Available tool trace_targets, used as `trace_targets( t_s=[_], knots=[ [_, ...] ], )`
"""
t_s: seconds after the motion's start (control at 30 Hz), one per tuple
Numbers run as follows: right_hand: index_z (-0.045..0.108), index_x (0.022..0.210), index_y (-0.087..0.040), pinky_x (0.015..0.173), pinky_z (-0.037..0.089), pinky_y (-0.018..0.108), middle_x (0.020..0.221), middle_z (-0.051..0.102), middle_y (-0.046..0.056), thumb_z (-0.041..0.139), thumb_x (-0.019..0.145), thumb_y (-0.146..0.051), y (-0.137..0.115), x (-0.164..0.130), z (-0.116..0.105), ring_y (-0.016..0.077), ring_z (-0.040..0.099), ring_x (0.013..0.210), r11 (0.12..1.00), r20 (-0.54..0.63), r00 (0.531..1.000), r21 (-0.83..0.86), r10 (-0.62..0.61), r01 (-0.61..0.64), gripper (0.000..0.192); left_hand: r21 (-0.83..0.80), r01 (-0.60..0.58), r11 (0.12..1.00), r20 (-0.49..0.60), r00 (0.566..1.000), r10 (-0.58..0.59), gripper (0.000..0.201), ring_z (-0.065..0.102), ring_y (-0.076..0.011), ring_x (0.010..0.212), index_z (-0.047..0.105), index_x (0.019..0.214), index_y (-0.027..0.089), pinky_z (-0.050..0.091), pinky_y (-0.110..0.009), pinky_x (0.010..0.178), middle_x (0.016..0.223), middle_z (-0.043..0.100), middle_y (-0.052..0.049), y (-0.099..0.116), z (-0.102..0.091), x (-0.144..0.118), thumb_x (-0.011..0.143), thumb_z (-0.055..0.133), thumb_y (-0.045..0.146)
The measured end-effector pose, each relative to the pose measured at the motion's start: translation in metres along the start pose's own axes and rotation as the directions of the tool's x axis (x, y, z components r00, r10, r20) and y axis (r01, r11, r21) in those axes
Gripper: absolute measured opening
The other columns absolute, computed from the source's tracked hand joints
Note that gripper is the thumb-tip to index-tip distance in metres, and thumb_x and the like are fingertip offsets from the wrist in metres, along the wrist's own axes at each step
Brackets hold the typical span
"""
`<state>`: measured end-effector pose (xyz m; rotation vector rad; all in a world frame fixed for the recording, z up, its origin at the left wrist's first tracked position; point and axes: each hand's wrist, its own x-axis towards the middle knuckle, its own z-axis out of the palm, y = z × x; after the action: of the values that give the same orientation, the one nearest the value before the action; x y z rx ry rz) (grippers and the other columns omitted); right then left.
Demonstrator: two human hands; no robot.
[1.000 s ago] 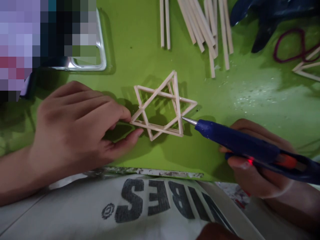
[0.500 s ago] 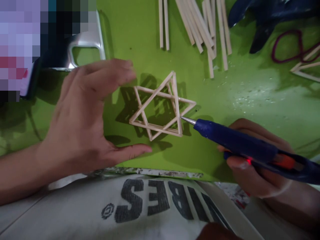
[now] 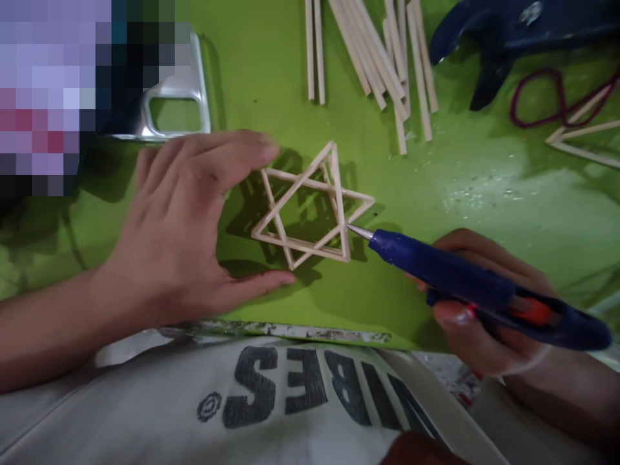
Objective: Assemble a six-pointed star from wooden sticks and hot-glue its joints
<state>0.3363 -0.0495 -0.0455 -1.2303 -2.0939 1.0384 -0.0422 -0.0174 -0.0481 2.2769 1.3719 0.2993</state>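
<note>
A six-pointed star made of thin wooden sticks (image 3: 300,247) rests on the green table. My left hand (image 3: 179,219) curves around its left side, fingers and thumb spread apart. The index fingertip is close to the star's upper left point and the thumb tip close to its lower point; I cannot tell whether either touches. In my right hand (image 3: 494,310) is a dark blue hot glue gun (image 3: 436,271) with a small red light. Its metal nozzle points left, with the tip at a stick crossing on the star's right side.
Several loose wooden sticks (image 3: 368,51) lie at the back. At the upper right are a dark blue object (image 3: 494,45), a purple cord (image 3: 516,103) and another stick piece (image 3: 576,148). A metal-framed item (image 3: 206,90) stands upper left. The table's worn edge (image 3: 310,332) runs before my shirt.
My left hand has moved right, closer to the star, its index fingertip now by the upper left point. The glue gun's tip stays at the star's right side.
</note>
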Motion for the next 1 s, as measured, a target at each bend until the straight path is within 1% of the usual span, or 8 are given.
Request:
trace_targets(
  t_s=[0.1,0.2,0.27,0.37,0.47,0.63,0.83,1.0],
  knots=[
    [0.071,0.105,-0.024,0.057,0.055,0.039,0.09,0.071,0.01,0.073,0.105,-0.033,0.002,0.0,0.0,0.0235,0.069,0.07,0.999,0.001,0.999,0.03,-0.04,0.04,0.009,-0.043,0.072,0.996,0.018,0.997,-0.071,0.101,0.063,-0.0434,0.163,0.038,0.179,0.041,0.05,-0.08,0.128,0.173,0.064,-0.016,0.001,0.0,0.002,0.097,0.072,0.089],
    [0.071,0.104,-0.022,0.057,0.055,0.038,0.09,0.072,0.011,0.075,0.101,-0.03,0.003,0.001,-0.001,0.0222,0.069,0.07,0.998,0.002,0.998,0.038,-0.056,0.055,0.01,-0.057,0.142,0.988,0.038,0.989,-0.14,0.107,0.065,-0.0451,0.161,0.056,0.171,0.029,0.049,-0.078,0.13,0.167,0.07,-0.021,0.002,-0.001,0.005,0.087,0.076,0.091],
    [0.072,0.105,-0.021,0.056,0.055,0.036,0.092,0.072,0.012,0.074,0.106,-0.035,0.003,0.001,-0.001,0.0207,0.069,0.069,0.998,0.003,0.999,0.047,-0.046,0.046,0.014,-0.052,0.152,0.987,0.042,0.988,-0.149,0.11,0.065,-0.0437,0.163,0.057,0.172,0.027,0.049,-0.076,0.13,0.166,0.071,-0.021,0.002,-0.002,0.006,0.085,0.077,0.091],
    [0.073,0.106,-0.02,0.055,0.054,0.035,0.094,0.073,0.012,0.07,0.112,-0.042,0.003,-0.002,-0.002,0.0191,0.069,0.068,0.997,-0.028,0.999,0.058,-0.042,0.044,0.023,-0.059,0.162,0.985,0.05,0.986,-0.159,0.105,0.063,-0.0424,0.167,0.057,0.173,0.034,0.048,-0.078,0.125,0.166,0.072,-0.018,0.003,-0.002,0.006,0.086,0.075,0.09],
    [0.073,0.099,-0.021,0.057,0.054,0.037,0.093,0.073,0.011,0.077,0.106,-0.037,0.005,-0.005,-0.006,0.0204,0.069,0.071,0.997,-0.04,0.999,0.075,-0.015,0.018,0.018,-0.042,0.156,0.987,0.029,0.987,-0.155,0.099,0.064,-0.0445,0.166,0.057,0.173,0.042,0.048,-0.08,0.125,0.167,0.072,-0.013,0.002,0.0,0.005,0.088,0.073,0.09],
    [0.067,0.084,-0.022,0.056,0.049,0.036,0.087,0.072,0.007,0.081,0.094,-0.02,0.007,-0.003,-0.009,0.0184,0.064,0.07,0.997,-0.037,0.999,0.074,0.009,-0.006,0.018,-0.012,0.105,0.994,-0.008,0.994,-0.106,0.1,0.067,-0.048,0.159,0.058,0.171,0.033,0.052,-0.08,0.128,0.165,0.073,-0.015,0.002,0.002,0.004,0.091,0.073,0.091],
    [0.066,0.087,-0.023,0.054,0.049,0.035,0.084,0.07,0.005,0.079,0.092,-0.013,0.002,0.005,-0.005,0.0193,0.067,0.07,0.998,-0.004,0.999,0.043,-0.052,0.052,0.017,-0.046,0.168,0.985,0.014,0.986,-0.168,0.103,0.064,-0.0457,0.162,0.059,0.17,0.03,0.048,-0.078,0.129,0.165,0.072,-0.019,0.003,0.0,0.005,0.088,0.075,0.091],
    [0.06,0.094,-0.03,0.055,0.049,0.039,0.081,0.065,0.004,0.069,0.093,-0.011,-0.002,0.005,-0.004,0.0244,0.066,0.071,0.999,0.047,0.998,-0.018,-0.043,0.044,0.02,-0.031,0.174,0.984,0.02,0.985,-0.174,0.103,0.065,-0.0448,0.162,0.06,0.169,0.03,0.049,-0.075,0.13,0.164,0.073,-0.019,0.003,0.0,0.004,0.087,0.074,0.09]
  ],
)
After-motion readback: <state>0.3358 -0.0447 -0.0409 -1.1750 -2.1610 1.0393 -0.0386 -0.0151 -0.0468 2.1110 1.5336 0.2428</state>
